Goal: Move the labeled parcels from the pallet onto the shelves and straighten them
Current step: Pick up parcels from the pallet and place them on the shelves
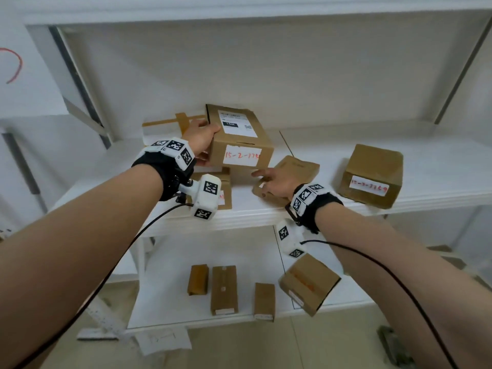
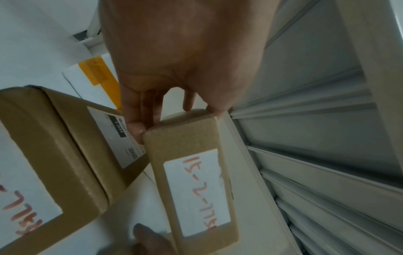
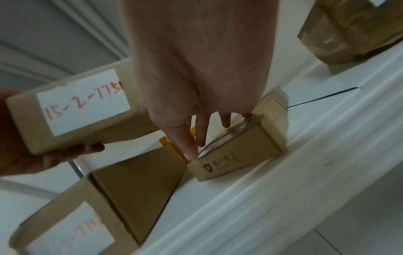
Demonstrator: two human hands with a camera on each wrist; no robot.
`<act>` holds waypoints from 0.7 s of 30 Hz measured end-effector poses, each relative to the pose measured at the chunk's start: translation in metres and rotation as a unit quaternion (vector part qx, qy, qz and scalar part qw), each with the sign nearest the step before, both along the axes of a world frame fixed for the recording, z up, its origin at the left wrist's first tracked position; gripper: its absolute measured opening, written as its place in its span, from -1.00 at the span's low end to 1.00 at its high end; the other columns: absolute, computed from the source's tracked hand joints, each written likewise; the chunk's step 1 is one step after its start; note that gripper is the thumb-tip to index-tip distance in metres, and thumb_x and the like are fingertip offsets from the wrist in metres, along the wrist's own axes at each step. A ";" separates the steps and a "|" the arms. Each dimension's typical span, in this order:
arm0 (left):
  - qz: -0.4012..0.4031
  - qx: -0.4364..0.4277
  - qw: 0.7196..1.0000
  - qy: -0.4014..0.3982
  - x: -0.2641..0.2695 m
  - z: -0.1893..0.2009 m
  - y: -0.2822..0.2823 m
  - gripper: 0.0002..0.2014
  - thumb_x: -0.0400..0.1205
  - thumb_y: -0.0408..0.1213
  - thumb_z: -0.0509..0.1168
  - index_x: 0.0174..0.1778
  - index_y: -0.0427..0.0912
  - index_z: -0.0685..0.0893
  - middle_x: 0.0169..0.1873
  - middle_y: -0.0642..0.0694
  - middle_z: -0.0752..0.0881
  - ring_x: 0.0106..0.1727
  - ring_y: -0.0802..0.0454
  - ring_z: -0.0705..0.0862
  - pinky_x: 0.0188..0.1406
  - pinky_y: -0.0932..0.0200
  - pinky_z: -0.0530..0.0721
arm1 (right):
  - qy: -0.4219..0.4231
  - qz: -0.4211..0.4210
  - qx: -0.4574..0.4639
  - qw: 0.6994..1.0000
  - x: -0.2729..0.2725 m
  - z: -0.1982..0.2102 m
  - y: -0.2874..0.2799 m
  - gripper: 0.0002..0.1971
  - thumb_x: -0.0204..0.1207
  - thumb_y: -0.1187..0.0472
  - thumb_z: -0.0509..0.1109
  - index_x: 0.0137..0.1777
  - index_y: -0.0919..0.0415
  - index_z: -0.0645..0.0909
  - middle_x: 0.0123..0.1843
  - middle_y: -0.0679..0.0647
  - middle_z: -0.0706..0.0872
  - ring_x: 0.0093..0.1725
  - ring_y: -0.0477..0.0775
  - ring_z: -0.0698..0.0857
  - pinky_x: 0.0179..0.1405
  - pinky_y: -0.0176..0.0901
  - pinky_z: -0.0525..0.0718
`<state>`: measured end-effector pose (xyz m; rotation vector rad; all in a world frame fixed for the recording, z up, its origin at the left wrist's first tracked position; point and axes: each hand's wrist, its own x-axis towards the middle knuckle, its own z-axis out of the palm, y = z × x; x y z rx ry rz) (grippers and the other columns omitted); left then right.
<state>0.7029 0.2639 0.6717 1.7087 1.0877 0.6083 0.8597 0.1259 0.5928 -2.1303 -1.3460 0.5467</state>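
My left hand (image 1: 202, 139) grips a brown parcel (image 1: 239, 145) labelled 15-2-775 by its left end, thumb on top and fingers underneath. It hangs above the middle shelf (image 1: 247, 217); the right wrist view shows this parcel (image 3: 76, 112) with a gap below it. Under it a second labelled brown parcel (image 1: 225, 183) (image 3: 135, 186) lies on the shelf. My right hand (image 1: 274, 179) rests with straight fingers (image 3: 185, 138) on a small flat brown box (image 1: 298, 166) (image 3: 240, 155) just to the right. In the left wrist view the held parcel (image 2: 65, 146) is beside the lower one (image 2: 191, 181).
A white parcel with brown tape (image 1: 162, 126) lies behind my left hand. Another labelled brown parcel (image 1: 372, 177) overhangs the shelf's front edge at the right. Several small boxes (image 1: 223, 288) stand on the lower shelf, one tilted (image 1: 308, 283). The upper shelf (image 1: 239, 9) is close overhead.
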 end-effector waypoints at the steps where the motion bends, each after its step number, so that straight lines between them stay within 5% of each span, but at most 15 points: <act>1: -0.002 0.000 1.000 0.002 0.002 0.000 0.000 -0.53 0.72 0.06 0.16 0.54 0.02 0.39 0.19 -0.23 0.74 0.00 -0.21 0.75 -0.24 0.03 0.72 | -0.035 0.010 -0.021 0.999 0.001 0.000 0.000 -0.49 0.64 0.29 0.32 0.57 -0.09 0.52 0.47 0.02 0.64 -0.04 -0.13 0.58 -0.54 -0.76 0.34; 3: -0.005 -0.005 1.000 0.001 0.008 -0.001 -0.003 -0.55 0.73 0.06 0.15 0.53 0.02 0.40 0.17 -0.23 0.75 0.01 -0.21 0.76 -0.26 0.04 0.70 | -0.086 0.019 -0.039 0.995 0.009 0.000 0.000 -0.48 0.67 0.30 0.25 0.58 -0.12 0.49 0.51 0.03 0.61 -0.06 -0.13 0.62 -0.45 -0.74 0.33; 6: -0.007 -0.004 1.000 0.004 0.021 0.000 -0.007 -0.59 0.75 0.02 0.13 0.50 0.00 0.42 0.13 -0.22 0.76 0.01 -0.21 0.76 -0.28 0.04 0.71 | -0.059 0.017 -0.058 0.996 0.028 -0.006 -0.001 -0.44 0.61 0.37 0.23 0.57 -0.09 0.52 0.58 0.07 0.55 0.47 0.09 0.58 0.09 -0.48 0.50; 10: -0.026 -0.009 0.999 0.030 0.042 -0.002 -0.016 -0.55 0.75 0.02 0.13 0.54 -0.03 0.37 0.05 -0.25 0.77 -0.04 -0.22 0.78 -0.17 -0.08 0.80 | -0.019 -0.023 -0.052 0.998 0.062 -0.018 -0.005 -0.46 0.52 0.49 0.22 0.35 -0.05 0.69 0.53 0.10 0.60 0.53 0.17 0.54 0.60 -0.07 0.42; 14: -0.031 -0.039 0.998 0.044 0.065 -0.010 -0.026 -0.52 0.78 -0.03 0.14 0.61 -0.01 0.27 -0.08 -0.18 0.74 -0.18 -0.12 0.75 -0.32 -0.03 0.79 | -0.023 -0.078 -0.017 0.997 0.095 -0.031 -0.007 -0.54 0.54 0.46 0.28 -0.11 -0.22 0.69 0.33 0.05 0.74 0.36 0.17 0.67 0.42 -0.09 0.58; 18: -0.037 -0.063 0.996 0.047 0.086 -0.020 -0.034 -0.53 0.78 -0.08 0.15 0.61 -0.03 0.25 -0.05 -0.17 0.71 -0.17 -0.12 0.74 -0.35 -0.07 0.77 | 0.065 -0.128 0.028 0.989 0.115 -0.037 -0.012 -0.48 0.46 0.60 0.20 0.25 0.16 0.75 0.28 0.14 0.77 0.32 0.18 0.68 0.16 -0.20 0.60; 21: -0.038 -0.078 0.995 0.052 0.100 -0.026 -0.037 -0.55 0.79 -0.12 0.15 0.59 -0.07 0.28 0.16 -0.26 0.70 0.03 -0.24 0.76 0.01 -0.31 0.79 | 0.119 -0.156 0.083 0.977 0.127 -0.038 -0.020 -0.50 0.46 0.67 0.15 0.19 0.29 0.76 0.23 0.16 0.78 0.26 0.11 0.69 0.18 -0.21 0.65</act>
